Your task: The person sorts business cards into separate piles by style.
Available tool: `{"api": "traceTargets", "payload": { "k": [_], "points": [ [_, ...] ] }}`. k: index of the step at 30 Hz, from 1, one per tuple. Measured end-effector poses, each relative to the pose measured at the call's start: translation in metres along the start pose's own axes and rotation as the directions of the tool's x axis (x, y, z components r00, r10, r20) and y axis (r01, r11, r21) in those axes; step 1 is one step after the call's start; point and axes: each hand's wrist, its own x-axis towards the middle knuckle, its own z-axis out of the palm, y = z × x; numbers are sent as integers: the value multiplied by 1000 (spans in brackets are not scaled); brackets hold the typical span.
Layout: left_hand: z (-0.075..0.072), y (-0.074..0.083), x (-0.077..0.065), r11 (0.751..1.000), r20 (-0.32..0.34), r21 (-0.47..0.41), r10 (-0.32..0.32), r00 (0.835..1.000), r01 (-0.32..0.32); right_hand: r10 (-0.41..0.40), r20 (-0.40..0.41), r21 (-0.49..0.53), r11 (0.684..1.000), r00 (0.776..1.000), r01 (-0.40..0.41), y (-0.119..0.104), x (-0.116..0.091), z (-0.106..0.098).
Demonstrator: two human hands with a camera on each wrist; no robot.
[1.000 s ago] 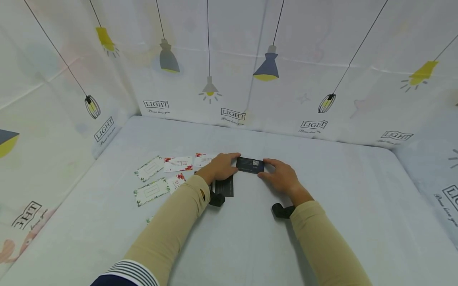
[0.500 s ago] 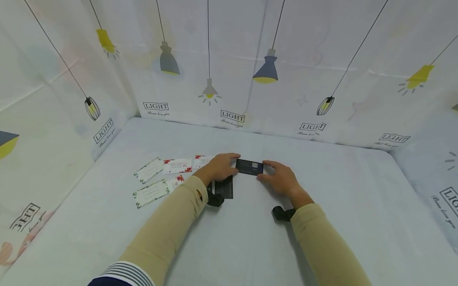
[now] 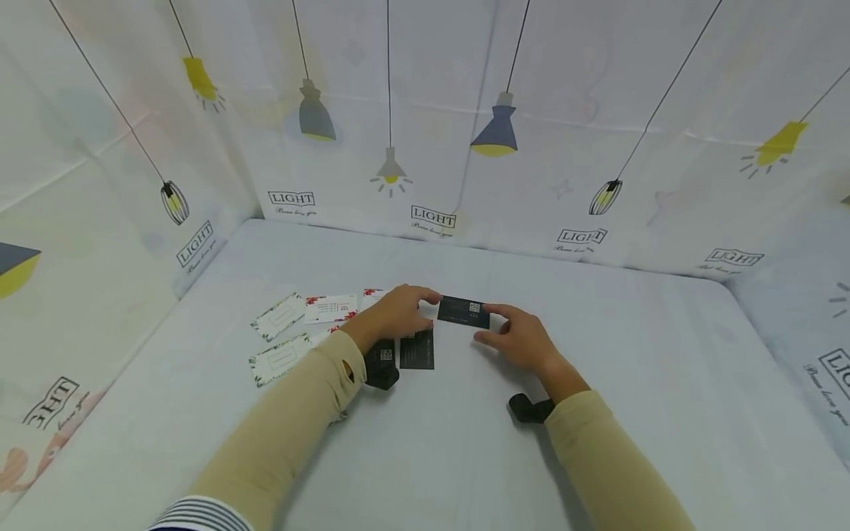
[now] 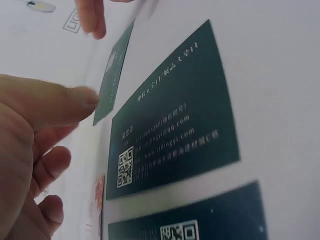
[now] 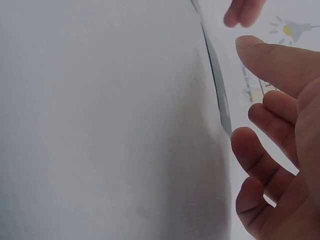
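Lamp-print cloth (image 3: 544,66) backs the white tabletop (image 3: 637,354); far black card (image 3: 458,313) lies flat there between left hand (image 3: 395,311) and right hand (image 3: 523,339), each grip slack, holding nothing, contact unclear; two more black cards (image 4: 175,115) nearer, floral cards (image 3: 330,309) farther left; step looks like placing this card; next move likely calls for lifting clear without nudging it.

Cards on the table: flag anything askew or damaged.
The far leaf-bordered card and near leaf-bordered card sit slanted, out of line with the nearly straight red-flowered card. The farthest black card shows no visible damage; the left sleeve hides parts of others.
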Motion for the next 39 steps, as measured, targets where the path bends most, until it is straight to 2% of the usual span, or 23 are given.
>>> {"api": "traceTargets", "payload": {
  "k": [4,8,14,22,28,35,39],
  "points": [
    [-2,1,-9,998,57,58,13,998,-16,-25,-10,18,1000,1000,25,-5,-6,-1],
    [-2,2,-17,994,90,106,-13,996,4,-49,-13,32,998,999,49,-11,-11,-2],
    [-2,2,-23,989,79,148,-31,996,19,-121,-30,41,992,992,122,-23,-20,1],
    [2,1,-25,983,86,178,-66,994,50,-176,7,42,984,984,176,-36,-28,9],
    [7,1,-22,969,48,246,-42,998,29,-189,41,41,981,981,187,-42,-31,15],
    [12,8,-23,949,-13,302,-94,995,94,-191,67,14,982,979,190,-42,-32,22],
    [17,11,-24,934,-62,332,-116,991,130,-186,91,-34,981,978,190,-44,-32,28]
  ]
}}
